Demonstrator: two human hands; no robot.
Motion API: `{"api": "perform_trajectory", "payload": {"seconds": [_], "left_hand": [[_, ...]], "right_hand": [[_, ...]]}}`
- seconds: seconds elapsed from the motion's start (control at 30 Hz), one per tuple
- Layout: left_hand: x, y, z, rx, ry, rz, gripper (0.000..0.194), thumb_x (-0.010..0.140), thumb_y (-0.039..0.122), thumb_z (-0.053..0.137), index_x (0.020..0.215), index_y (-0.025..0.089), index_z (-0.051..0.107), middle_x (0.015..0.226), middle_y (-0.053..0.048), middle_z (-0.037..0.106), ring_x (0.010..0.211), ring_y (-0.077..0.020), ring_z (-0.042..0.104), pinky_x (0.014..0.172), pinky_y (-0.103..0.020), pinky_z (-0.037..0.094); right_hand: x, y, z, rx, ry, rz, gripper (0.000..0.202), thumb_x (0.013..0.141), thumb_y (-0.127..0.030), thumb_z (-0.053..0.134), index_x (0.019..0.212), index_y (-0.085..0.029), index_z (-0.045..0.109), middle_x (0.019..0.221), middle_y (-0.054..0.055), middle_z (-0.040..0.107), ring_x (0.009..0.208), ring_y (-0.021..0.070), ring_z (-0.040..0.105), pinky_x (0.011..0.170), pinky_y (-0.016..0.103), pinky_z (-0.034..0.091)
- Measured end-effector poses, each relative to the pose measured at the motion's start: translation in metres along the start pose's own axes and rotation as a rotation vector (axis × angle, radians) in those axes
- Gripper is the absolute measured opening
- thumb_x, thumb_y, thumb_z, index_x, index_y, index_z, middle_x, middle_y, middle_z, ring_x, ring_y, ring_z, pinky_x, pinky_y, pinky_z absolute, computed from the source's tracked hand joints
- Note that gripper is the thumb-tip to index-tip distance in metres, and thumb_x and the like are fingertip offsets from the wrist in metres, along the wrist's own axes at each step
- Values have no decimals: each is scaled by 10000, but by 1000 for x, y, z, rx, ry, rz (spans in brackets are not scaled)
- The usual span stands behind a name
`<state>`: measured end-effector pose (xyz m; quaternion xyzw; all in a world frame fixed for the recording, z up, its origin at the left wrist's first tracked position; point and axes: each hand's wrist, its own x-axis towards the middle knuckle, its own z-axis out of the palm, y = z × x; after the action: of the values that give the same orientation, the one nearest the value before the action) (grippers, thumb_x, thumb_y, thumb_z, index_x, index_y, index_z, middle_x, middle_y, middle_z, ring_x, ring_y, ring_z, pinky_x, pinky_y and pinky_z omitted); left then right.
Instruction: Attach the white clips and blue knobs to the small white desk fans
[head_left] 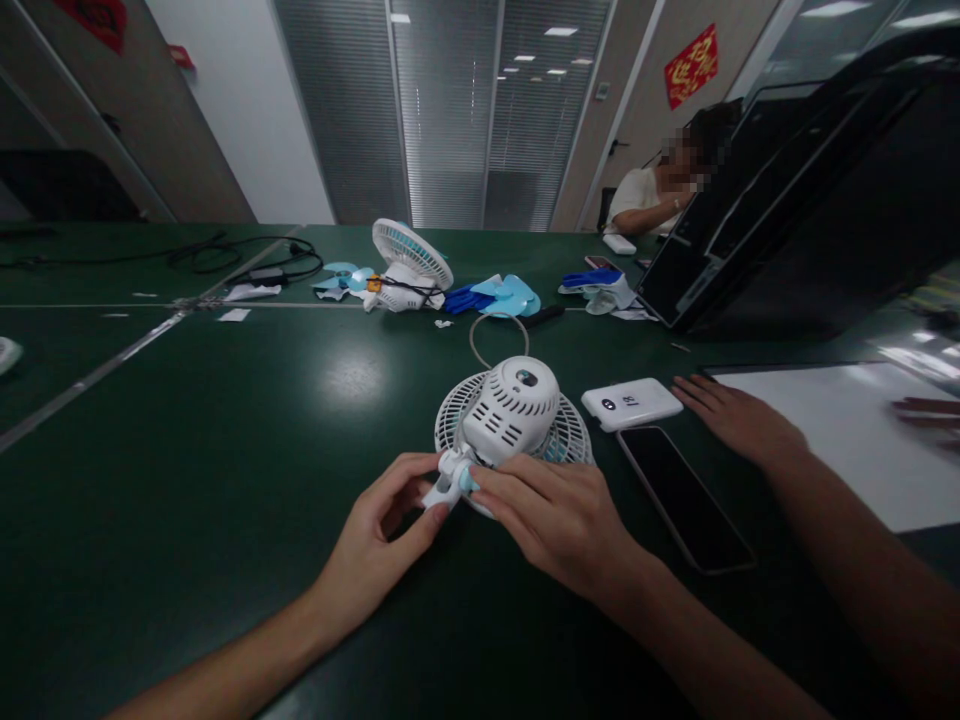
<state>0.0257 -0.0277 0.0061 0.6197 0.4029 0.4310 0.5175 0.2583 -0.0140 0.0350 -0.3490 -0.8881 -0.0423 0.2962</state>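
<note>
On a green table [360, 580], 1 white fan [517, 410] lies grille down. The left hand [382, 535] pinches its small white bracket [442, 492]; the right hand [559, 510] grips the pale blue knob [469, 479] there. Right of the fan, 1 phone [686, 498] touches or nearly touches a white device [632, 403].

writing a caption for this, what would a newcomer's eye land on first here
Probably the white fan lying grille-down at the middle of the green table, the left hand and right hand meeting at its bracket. Next, perhaps the big black slanted object looming at upper right, and the red sign with gold characters on the wall behind.
</note>
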Motion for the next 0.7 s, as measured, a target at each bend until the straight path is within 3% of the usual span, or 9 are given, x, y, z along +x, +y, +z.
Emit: {"api": "perform_trajectory", "payload": {"seconds": [0.23,0.5,0.7], "left_hand": [[0,4,2,32,-16,2,297,956,267,632,1253,248,629,1252,-72,603,1069,-220,619,938,-349,508],[-2,5,3,48,-5,18,279,950,256,643,1230,250,640,1236,-71,603,1063,-213,627,934,-332,523],[-2,4,4,67,-43,41,294,961,248,622,1255,241,616,1253,-87,586,1079,-221,620,955,-364,514]], "right_hand": [[-2,-6,8,40,89,62,91,985,-240,603,1007,-193,678,800,-31,694,660,95,619,588,272,412],[-2,-12,16,122,69,172,238,1021,-233,507,840,-179,652,713,-16,648,618,95,587,572,274,371],[-2,-14,20,35,117,178,314,999,-213,496,699,-178,580,615,-31,584,528,84,533,533,279,324]]}}
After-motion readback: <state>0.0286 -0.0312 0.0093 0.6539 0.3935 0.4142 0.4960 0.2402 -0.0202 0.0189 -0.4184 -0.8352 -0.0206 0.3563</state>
